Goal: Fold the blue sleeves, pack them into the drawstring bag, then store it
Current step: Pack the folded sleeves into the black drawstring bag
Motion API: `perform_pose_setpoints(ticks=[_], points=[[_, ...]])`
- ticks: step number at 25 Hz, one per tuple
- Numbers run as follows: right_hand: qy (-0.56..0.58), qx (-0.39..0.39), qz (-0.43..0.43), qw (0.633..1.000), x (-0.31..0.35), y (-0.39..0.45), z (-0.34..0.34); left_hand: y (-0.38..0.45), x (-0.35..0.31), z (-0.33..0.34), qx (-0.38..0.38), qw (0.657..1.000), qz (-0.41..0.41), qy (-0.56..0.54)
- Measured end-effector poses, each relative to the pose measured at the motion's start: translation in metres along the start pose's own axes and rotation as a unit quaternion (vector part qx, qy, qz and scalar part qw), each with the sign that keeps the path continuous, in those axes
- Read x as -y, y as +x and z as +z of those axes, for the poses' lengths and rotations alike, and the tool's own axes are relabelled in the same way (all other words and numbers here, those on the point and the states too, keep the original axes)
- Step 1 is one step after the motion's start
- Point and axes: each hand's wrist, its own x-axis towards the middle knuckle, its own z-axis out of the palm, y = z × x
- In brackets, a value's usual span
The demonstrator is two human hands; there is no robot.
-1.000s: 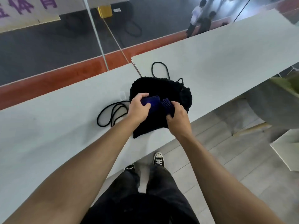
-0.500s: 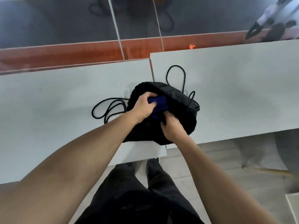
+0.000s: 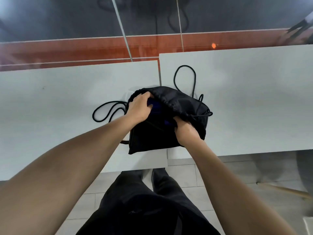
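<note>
A black drawstring bag (image 3: 152, 138) lies on the white table (image 3: 59, 99) near its front edge, with its mouth turned toward the far side. The folded blue sleeves (image 3: 156, 106) show as a dark blue patch inside the mouth, mostly covered by the bag's rim. My left hand (image 3: 138, 107) grips the sleeves at the left of the opening, fingertips tucked under the rim. My right hand (image 3: 184, 131) grips the bag's gathered rim at the right, with a blue scrap showing beside its fingers.
Black cord loops (image 3: 108, 111) lie left of the bag and another cord loop (image 3: 184, 78) behind it. A second white table (image 3: 254, 99) abuts on the right with a narrow gap between. Beyond the far edges is a red and grey floor. My legs stand below the front edge.
The sleeves have gone deeper into the bag and less blue shows. The bag's rim has come over them, and my right hand has shifted right along the rim. The view tilted down.
</note>
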Motion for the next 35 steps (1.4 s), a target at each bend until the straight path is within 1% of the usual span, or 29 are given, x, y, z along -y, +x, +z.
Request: perform_pose_setpoints(ticks=[2,5,7,9,10,13,15,17,19,20,21,22,23,25,27,28,30,32,34,35], points=[[0.013,-0.029,-0.046,0.998,0.006,0.001,-0.001,0.002,-0.013,0.004,0.011,0.996,0.01,-0.087],[0.06,0.023,-0.07,0.996,0.01,-0.001,-0.004,0.003,-0.029,0.024,0.059,0.981,-0.022,-0.184],[0.065,0.035,-0.087,0.993,0.007,-0.003,-0.01,0.006,-0.028,0.037,0.07,0.978,-0.036,-0.191],[0.054,-0.006,-0.102,0.993,0.004,-0.002,-0.018,0.006,-0.024,0.039,0.069,0.983,-0.03,-0.165],[0.05,-0.035,-0.094,0.994,0.004,-0.001,-0.023,0.006,-0.022,0.037,0.065,0.985,-0.028,-0.155],[0.07,-0.106,-0.034,0.991,0.003,0.005,-0.039,0.007,-0.017,0.027,0.07,0.993,0.01,-0.099],[0.137,-0.163,0.011,0.977,0.002,0.009,-0.053,0.006,-0.011,0.02,0.103,0.993,0.051,-0.034],[0.219,-0.221,0.066,0.948,0.002,0.016,-0.075,-0.001,-0.006,0.011,0.158,0.982,0.091,0.049],[0.27,-0.234,0.123,0.926,0.0,0.027,-0.097,-0.008,0.0,0.003,0.216,0.96,0.127,0.129],[0.272,-0.223,0.148,0.924,-0.001,0.032,-0.105,-0.01,0.001,-0.002,0.239,0.948,0.142,0.154],[0.257,-0.205,0.159,0.931,-0.002,0.036,-0.11,-0.01,0.001,-0.007,0.251,0.941,0.153,0.167],[0.233,-0.185,0.148,0.943,-0.001,0.037,-0.11,-0.011,-0.002,-0.012,0.251,0.94,0.163,0.165],[0.21,-0.164,0.118,0.956,0.002,0.035,-0.107,-0.012,-0.006,-0.017,0.241,0.945,0.167,0.144],[0.183,-0.126,0.05,0.974,0.01,0.027,-0.096,-0.011,-0.011,-0.022,0.204,0.967,0.139,0.062],[0.143,-0.108,0.009,0.984,0.014,0.019,-0.083,-0.004,-0.009,-0.023,0.157,0.985,0.071,-0.02],[0.117,-0.105,-0.001,0.988,0.015,0.016,-0.077,0.001,-0.005,-0.022,0.139,0.989,0.028,-0.052],[0.069,-0.099,-0.014,0.993,0.013,0.01,-0.071,0.011,0.002,-0.018,0.115,0.987,-0.038,-0.101],[0.051,-0.087,-0.033,0.994,0.009,0.008,-0.067,0.018,0.001,-0.012,0.094,0.979,-0.08,-0.163],[0.058,-0.07,-0.063,0.994,0.005,0.009,-0.066,0.025,-0.001,-0.005,0.076,0.968,-0.096,-0.217],[0.061,-0.062,-0.077,0.993,0.005,0.009,-0.064,0.028,-0.002,-0.001,0.069,0.968,-0.095,-0.222]])
